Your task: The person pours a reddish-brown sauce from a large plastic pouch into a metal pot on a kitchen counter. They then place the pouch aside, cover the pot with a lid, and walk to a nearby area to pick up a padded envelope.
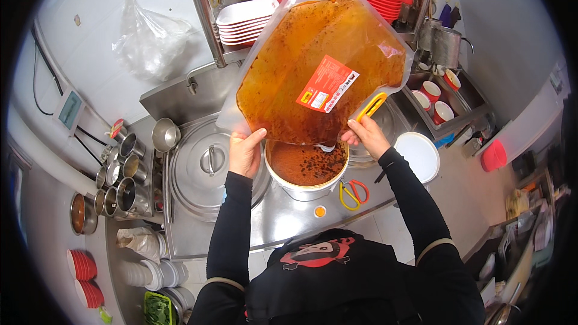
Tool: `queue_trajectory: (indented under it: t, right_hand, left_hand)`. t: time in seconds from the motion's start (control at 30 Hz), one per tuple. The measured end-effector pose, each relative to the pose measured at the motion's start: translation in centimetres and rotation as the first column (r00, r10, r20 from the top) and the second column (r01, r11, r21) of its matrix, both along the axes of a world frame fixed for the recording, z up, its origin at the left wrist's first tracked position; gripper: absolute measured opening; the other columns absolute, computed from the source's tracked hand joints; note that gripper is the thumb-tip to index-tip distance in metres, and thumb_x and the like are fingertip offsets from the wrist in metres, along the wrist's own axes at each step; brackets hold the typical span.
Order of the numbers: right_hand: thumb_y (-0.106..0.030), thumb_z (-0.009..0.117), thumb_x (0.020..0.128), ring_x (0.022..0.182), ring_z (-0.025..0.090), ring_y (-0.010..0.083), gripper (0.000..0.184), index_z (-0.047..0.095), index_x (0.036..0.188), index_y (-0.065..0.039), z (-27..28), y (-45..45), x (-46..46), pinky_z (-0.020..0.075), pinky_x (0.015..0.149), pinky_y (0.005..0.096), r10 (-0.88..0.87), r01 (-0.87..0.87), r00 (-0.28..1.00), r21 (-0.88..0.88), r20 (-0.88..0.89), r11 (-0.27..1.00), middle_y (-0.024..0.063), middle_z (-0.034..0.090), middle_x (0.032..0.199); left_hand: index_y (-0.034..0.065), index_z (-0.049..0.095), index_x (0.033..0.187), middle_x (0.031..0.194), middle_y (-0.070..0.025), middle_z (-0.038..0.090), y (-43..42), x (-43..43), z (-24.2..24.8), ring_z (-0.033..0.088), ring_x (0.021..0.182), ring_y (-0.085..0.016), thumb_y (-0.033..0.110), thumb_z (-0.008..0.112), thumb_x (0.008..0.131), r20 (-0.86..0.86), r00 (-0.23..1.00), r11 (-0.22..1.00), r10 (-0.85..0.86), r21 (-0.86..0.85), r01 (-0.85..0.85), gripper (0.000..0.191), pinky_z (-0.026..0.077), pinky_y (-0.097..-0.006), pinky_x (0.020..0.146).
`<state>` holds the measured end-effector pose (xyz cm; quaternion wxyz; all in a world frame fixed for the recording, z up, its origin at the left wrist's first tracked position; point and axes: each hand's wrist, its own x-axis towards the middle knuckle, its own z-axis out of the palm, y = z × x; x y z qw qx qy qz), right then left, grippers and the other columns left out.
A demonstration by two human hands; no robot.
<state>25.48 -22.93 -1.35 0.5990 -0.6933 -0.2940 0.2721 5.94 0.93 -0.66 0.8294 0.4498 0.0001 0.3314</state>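
A large clear plastic bag (280, 76) of orange-brown oily sauce with dark bits is held up, tilted, above a white plastic bucket (308, 192). My left hand (246, 151) grips the bag's lower left edge, thumb on top. At the lower right corner, my right hand (368, 137) grips the bag beside its yellow plastic handle (371, 106). A white spout (327, 148) at the bag's bottom points into the bucket. Inside the bucket lies reddish-brown sauce (302, 164) with dark flakes. Whether liquid is flowing is hard to tell.
Scissors (354, 194) and an orange-yellow cap (320, 211) lie on the steel counter (280, 225). A round steel lid (198, 171) is left of the bucket; a white lid (417, 157) is right. Steel pots (128, 192) crowd the left side. White trays (246, 20) are stacked behind.
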Motion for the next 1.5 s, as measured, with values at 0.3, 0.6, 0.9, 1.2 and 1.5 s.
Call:
queue_trajectory:
  t: [0.3,0.6,0.9,1.2,1.5]
  right_hand:
    - [-0.024,0.046,0.097,0.063,0.057,0.0084,0.022,0.046,0.100,-0.003,0.0,-1.6,0.2,0.0448,0.058,0.0205,-0.096,0.098,0.992,-0.030,0.078,0.995,0.0088,0.064,0.077]
    - [-0.029,0.050,0.095,0.061,0.057,0.0088,0.027,0.048,0.095,-0.002,-2.5,-2.0,-0.2,0.0456,0.057,0.0217,-0.186,0.189,0.979,-0.031,0.083,0.981,0.0079,0.065,0.073]
    - [-0.029,0.049,0.095,0.062,0.058,0.0093,0.027,0.048,0.094,-0.002,-2.6,-2.0,-0.3,0.0452,0.057,0.0217,-0.175,0.176,0.983,-0.007,0.063,0.984,0.0082,0.065,0.074]
    - [-0.028,0.052,0.094,0.061,0.058,0.0117,0.028,0.049,0.098,-0.001,-0.7,-1.0,-0.7,0.0469,0.058,0.0245,-0.123,0.121,0.992,0.052,0.040,0.991,0.0091,0.064,0.075]
    - [-0.033,0.052,0.092,0.061,0.061,0.0160,0.033,0.051,0.095,0.001,4.1,1.6,0.2,0.0487,0.057,0.0283,0.213,-0.187,0.938,-0.118,0.274,0.975,0.0107,0.064,0.072]
  left_hand:
    - [0.0059,0.056,0.111,0.106,-0.0037,0.061,2.3,-1.3,-0.4,0.057,0.098,-0.014,-0.007,0.061,0.078,0.027,0.996,0.996,0.084,-0.017,-0.084,0.036,0.043,-0.0280,0.089]
    - [0.0039,0.054,0.114,0.107,-0.0028,0.060,0.9,-0.6,0.0,0.055,0.098,-0.011,-0.002,0.060,0.084,-0.099,0.970,0.968,0.224,0.142,-0.209,0.031,0.041,-0.0256,0.089]
    - [0.0040,0.056,0.111,0.103,-0.0013,0.061,1.5,-0.7,0.4,0.055,0.094,-0.010,0.001,0.060,0.085,-0.148,0.938,0.921,0.313,0.289,-0.261,0.026,0.042,-0.0242,0.085]
    - [0.0070,0.053,0.112,0.100,0.0021,0.058,2.6,-1.7,0.9,0.053,0.091,-0.008,0.003,0.062,0.084,-0.170,0.915,0.886,0.365,0.364,-0.286,0.030,0.042,-0.0227,0.081]
    - [0.0022,0.049,0.121,0.117,-0.0060,0.056,4.3,-6.6,4.9,0.051,0.110,-0.017,-0.001,0.066,0.076,-0.244,0.896,0.792,0.370,0.587,-0.167,0.048,0.038,-0.0303,0.096]
